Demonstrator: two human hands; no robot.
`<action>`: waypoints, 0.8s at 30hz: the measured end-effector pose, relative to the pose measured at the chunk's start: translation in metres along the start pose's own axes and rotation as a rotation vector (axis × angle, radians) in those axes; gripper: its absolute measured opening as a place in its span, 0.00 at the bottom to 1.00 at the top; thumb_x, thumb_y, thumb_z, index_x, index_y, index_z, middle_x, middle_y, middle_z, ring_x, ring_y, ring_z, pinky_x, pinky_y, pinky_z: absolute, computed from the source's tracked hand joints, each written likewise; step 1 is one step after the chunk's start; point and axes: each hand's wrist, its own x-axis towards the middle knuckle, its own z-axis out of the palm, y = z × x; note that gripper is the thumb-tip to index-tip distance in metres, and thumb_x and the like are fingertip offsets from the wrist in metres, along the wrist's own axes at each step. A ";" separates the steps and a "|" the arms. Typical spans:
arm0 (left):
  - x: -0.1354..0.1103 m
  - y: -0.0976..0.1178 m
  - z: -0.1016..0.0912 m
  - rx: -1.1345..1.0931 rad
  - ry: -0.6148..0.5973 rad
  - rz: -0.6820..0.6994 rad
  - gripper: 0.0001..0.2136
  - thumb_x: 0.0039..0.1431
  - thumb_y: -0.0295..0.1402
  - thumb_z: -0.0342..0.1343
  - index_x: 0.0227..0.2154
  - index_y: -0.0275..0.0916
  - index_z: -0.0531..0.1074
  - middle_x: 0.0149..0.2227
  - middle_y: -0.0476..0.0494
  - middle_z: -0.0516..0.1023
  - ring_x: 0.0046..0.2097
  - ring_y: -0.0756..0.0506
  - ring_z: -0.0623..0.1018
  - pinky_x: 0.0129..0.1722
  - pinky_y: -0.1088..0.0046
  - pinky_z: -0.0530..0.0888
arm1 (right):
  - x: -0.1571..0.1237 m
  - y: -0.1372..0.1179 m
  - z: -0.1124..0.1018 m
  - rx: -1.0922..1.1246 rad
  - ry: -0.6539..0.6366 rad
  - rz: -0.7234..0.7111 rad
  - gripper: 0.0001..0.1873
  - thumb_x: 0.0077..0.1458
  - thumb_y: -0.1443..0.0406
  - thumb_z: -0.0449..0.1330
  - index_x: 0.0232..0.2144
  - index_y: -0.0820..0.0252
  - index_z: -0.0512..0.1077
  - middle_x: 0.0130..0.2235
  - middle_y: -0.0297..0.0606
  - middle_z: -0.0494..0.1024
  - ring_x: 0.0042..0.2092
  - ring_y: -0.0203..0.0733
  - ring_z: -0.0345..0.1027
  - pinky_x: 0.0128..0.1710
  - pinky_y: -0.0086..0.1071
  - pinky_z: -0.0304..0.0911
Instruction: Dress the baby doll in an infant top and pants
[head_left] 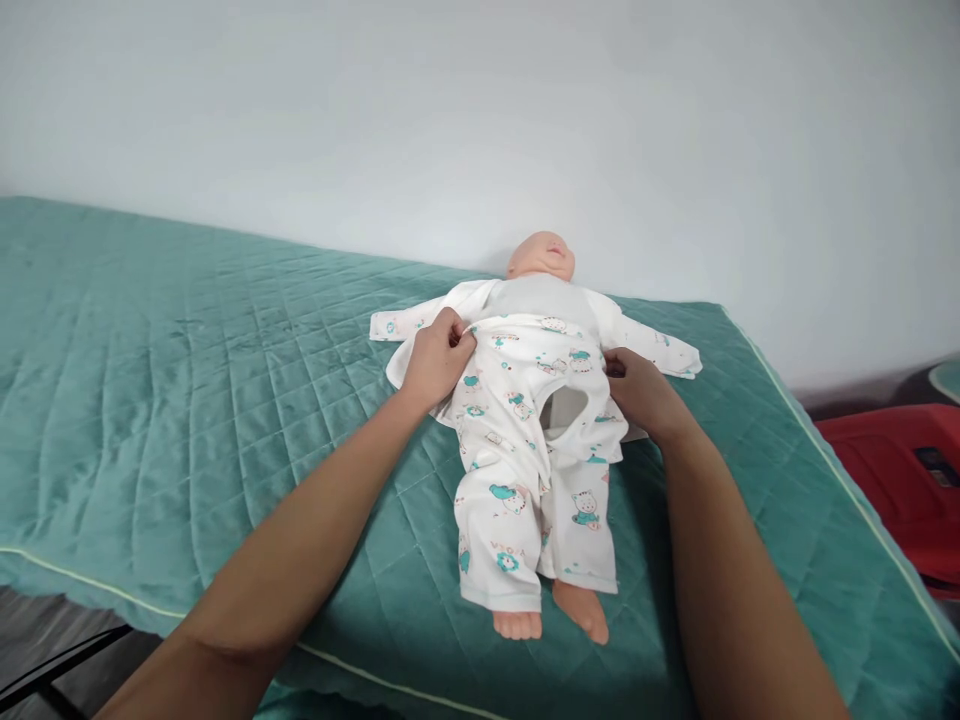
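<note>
A baby doll lies on its back, head toward the wall and bare feet toward me. It wears a white long-sleeved top spread out at both sides, and white pants printed with teal animals. The pants reach up over its belly, and an opening shows at the crotch. At the left side of the waistband, my left hand pinches the pants' edge. My right hand is closed at the opposite side of the waist; its fingertips are partly hidden against the pants.
A teal quilted cover with pale yellow piping lies over the bed under the doll. Behind it rises a white wall. Beyond the bed's right edge stands a red plastic object. A dark metal bar shows at lower left.
</note>
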 end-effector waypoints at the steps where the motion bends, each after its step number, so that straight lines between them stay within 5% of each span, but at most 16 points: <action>1: 0.000 0.000 0.001 0.019 0.023 -0.012 0.07 0.57 0.28 0.53 0.26 0.42 0.61 0.22 0.55 0.66 0.28 0.49 0.66 0.31 0.72 0.61 | 0.001 0.001 0.001 -0.009 0.002 -0.006 0.13 0.45 0.64 0.61 0.36 0.58 0.74 0.37 0.39 0.81 0.39 0.45 0.71 0.36 0.34 0.62; 8: 0.003 -0.002 0.003 0.140 -0.003 -0.062 0.07 0.57 0.27 0.52 0.27 0.43 0.61 0.25 0.51 0.69 0.30 0.46 0.68 0.32 0.70 0.61 | -0.001 -0.001 0.008 -0.067 0.053 -0.030 0.11 0.47 0.63 0.60 0.36 0.57 0.73 0.35 0.38 0.80 0.38 0.45 0.70 0.36 0.35 0.62; 14: 0.009 0.001 0.002 0.104 -0.210 -0.088 0.05 0.55 0.26 0.53 0.34 0.41 0.69 0.34 0.46 0.79 0.38 0.44 0.76 0.38 0.70 0.66 | -0.001 0.000 0.010 0.074 0.041 -0.074 0.13 0.46 0.62 0.62 0.37 0.57 0.73 0.40 0.40 0.82 0.42 0.47 0.74 0.42 0.38 0.67; 19: 0.014 0.009 -0.006 0.119 -0.386 -0.060 0.03 0.52 0.25 0.52 0.27 0.40 0.68 0.33 0.44 0.79 0.37 0.43 0.75 0.35 0.69 0.66 | 0.000 0.001 0.013 0.187 0.052 -0.131 0.17 0.45 0.60 0.67 0.39 0.56 0.73 0.41 0.40 0.82 0.44 0.48 0.74 0.44 0.40 0.69; 24: 0.017 0.006 -0.011 -0.165 -0.521 -0.129 0.02 0.51 0.28 0.56 0.29 0.38 0.71 0.32 0.45 0.78 0.37 0.44 0.76 0.37 0.69 0.70 | -0.002 -0.005 0.018 0.274 0.025 -0.219 0.16 0.45 0.58 0.68 0.36 0.56 0.71 0.38 0.36 0.81 0.44 0.48 0.73 0.44 0.39 0.68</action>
